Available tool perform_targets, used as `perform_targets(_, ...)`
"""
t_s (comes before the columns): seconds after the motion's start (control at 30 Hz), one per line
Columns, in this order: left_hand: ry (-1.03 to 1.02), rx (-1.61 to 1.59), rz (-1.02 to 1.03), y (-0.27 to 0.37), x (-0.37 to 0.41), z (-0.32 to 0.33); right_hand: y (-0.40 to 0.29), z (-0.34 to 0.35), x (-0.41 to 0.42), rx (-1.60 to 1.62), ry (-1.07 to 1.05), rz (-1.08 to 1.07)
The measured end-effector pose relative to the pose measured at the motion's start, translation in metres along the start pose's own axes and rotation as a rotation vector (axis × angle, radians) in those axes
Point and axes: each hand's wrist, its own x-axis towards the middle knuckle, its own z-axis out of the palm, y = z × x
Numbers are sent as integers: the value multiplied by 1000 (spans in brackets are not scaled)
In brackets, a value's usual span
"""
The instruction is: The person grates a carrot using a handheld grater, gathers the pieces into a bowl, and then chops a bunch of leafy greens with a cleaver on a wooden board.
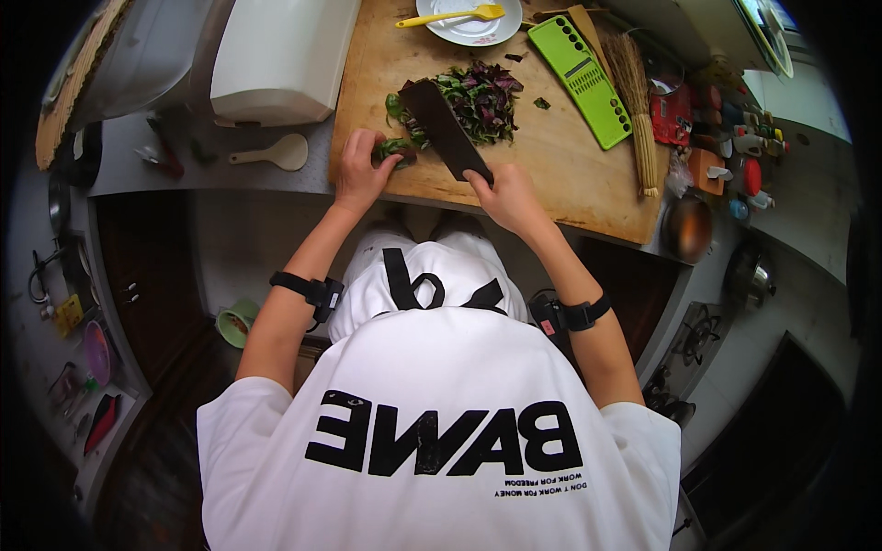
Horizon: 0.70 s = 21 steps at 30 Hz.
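My right hand (508,196) grips the dark handle of a cleaver (441,127). The broad blade slants up to the left, over the near left side of a pile of chopped green and purple leaves (486,103). Left of the blade, my left hand (362,169) holds a small bunch of uncut-looking leaves (395,147) between thumb and fingers, low on the wooden cutting board (586,182). The blade hides part of the pile, and its cutting edge cannot be made out.
At the board's far side lies a white plate (448,34) with a yellow basting brush (458,15). Rightward are a green grater (582,82) and a straw whisk brush (637,110). A rice paddle (275,155) and a white appliance (279,62) stand left. Several bottles (754,141) crowd the right.
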Motion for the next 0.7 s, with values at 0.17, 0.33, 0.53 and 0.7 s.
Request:
perform_targets(0.17, -52, -62, -103, 5, 2, 2, 10, -31, -27, 50, 130, 81)
perform_targets(0.33, -80, -94, -172, 15, 11, 9, 28, -46, -43, 8, 207, 118)
perform_targets(0.53, 7, 61, -6, 33, 13, 14, 51, -61, -42, -148, 337, 209)
perform_targets(0.7, -31, 180, -8, 38, 15, 44, 62, -70, 0, -351, 410, 233)
